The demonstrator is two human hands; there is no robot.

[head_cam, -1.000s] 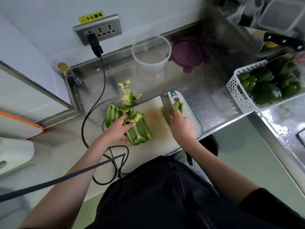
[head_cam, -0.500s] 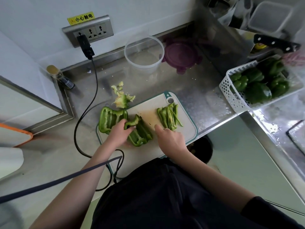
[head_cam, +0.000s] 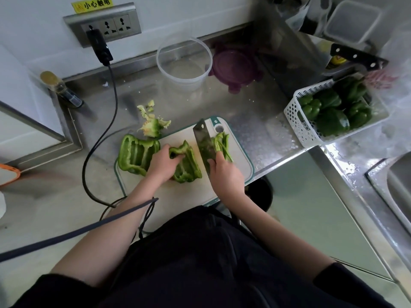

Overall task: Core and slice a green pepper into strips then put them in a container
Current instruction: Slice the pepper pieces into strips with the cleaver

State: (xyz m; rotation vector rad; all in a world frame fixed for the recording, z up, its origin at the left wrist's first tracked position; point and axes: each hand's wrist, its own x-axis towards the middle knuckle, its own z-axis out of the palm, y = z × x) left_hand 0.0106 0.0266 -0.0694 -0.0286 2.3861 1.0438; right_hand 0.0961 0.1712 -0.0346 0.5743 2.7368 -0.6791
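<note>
Stainless steel counter (head_cam: 262, 134) against white wall; yellow label (head_cam: 91, 4) above socket strip (head_cam: 104, 24) reads 小心触电. Cutting board (head_cam: 184, 196) at counter edge. Left hand (head_cam: 163, 163) fingers curled, pressing pepper piece (head_cam: 188, 167). Right hand (head_cam: 224, 172) gripping cleaver (head_cam: 203, 145), strips (head_cam: 222, 143) just beside blade. Clear container (head_cam: 184, 61) behind, near wall.

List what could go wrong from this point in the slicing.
1. The left hand holds the pepper piece right beside the knife; its fingers could get nicked.
2. The other pepper half overhangs the board edge and might slide onto the counter.
3. The black cable runs past the board near the left arm; snagging it may jolt the cutting.
</note>
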